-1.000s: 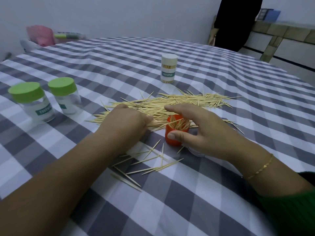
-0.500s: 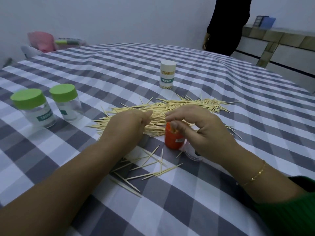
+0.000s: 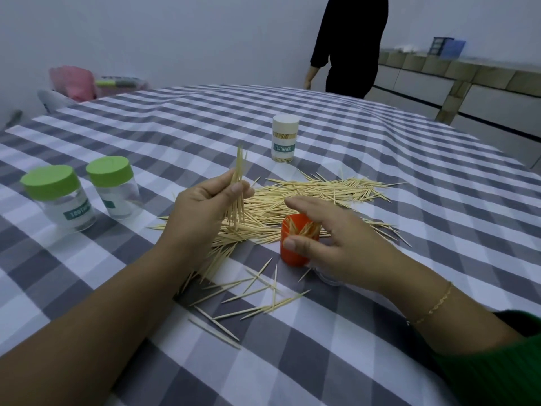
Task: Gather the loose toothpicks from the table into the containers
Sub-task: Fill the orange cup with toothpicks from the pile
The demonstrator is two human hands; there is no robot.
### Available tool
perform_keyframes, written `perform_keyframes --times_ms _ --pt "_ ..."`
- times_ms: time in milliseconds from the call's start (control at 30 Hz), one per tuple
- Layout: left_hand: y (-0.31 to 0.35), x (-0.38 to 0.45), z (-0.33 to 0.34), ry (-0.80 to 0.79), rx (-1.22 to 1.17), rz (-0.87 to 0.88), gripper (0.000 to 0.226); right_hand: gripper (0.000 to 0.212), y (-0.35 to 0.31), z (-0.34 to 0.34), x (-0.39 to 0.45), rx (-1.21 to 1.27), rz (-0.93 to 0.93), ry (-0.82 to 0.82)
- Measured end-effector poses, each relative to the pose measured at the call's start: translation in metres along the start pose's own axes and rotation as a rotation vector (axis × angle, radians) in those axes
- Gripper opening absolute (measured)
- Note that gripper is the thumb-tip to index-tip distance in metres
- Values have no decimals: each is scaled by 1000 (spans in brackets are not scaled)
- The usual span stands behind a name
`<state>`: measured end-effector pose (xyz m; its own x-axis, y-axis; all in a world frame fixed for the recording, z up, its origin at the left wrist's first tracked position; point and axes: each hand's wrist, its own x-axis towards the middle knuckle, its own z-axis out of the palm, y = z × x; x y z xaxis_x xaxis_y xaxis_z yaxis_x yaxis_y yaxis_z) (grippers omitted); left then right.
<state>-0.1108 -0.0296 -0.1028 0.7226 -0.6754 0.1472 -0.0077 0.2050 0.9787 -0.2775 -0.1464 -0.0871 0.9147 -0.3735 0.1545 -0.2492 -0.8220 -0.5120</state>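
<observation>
A wide heap of loose toothpicks lies in the middle of the checked table, with several more scattered toothpicks nearer me. My left hand is raised above the heap's left end and pinches a bundle of toothpicks, held upright. A small orange container with toothpicks inside stands in front of the heap. My right hand grips it, thumb on its near side and fingers arched over the open top.
Two clear jars with green lids stand at the left. A white toothpick container stands behind the heap. A clear round item lies partly hidden under my right hand. A person in black stands at the far edge.
My left hand has lifted off the heap with a bundle of toothpicks pinched upright. My right hand's fingers have opened over the orange container's top.
</observation>
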Motion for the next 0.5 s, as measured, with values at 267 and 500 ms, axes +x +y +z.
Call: perform_keyframes --times_ms 267,500 --pt "1 7 4 15 -380 -85 17 73 1 -1 -1 18 35 -43" --pt "9 3 12 42 -434 -63 18 74 2 0 -1 27 34 -39"
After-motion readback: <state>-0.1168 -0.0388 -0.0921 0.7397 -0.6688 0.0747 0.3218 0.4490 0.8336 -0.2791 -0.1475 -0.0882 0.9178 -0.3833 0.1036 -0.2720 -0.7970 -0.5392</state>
